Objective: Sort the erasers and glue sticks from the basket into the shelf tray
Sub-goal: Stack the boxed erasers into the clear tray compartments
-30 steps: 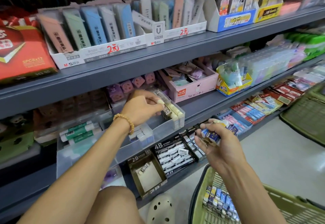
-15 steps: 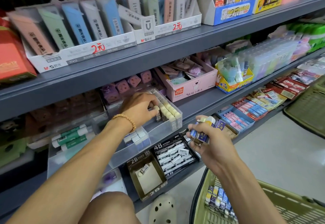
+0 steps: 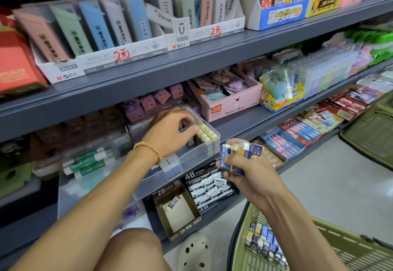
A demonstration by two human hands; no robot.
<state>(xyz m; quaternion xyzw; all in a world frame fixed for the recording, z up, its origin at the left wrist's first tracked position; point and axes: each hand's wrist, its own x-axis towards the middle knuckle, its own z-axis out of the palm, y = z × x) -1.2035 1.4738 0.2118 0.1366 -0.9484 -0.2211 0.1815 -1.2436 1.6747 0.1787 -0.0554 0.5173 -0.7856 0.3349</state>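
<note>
Inside, clear tray [image 3: 197,153] holds erasers [image 3: 207,135]; basket [image 3: 340,247] more.

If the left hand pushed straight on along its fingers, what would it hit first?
Probably the row of cream-topped erasers in the clear shelf tray: the left hand points its fingertips right at them. Whether they already touch is unclear.

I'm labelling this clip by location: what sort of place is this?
Most likely a stationery shop aisle. Grey metal shelves carry white display cartons with handwritten red price marks, open brown and black boxes of 2B and 4B erasers sit below, and a green plastic shopping basket stands on the floor.
</note>
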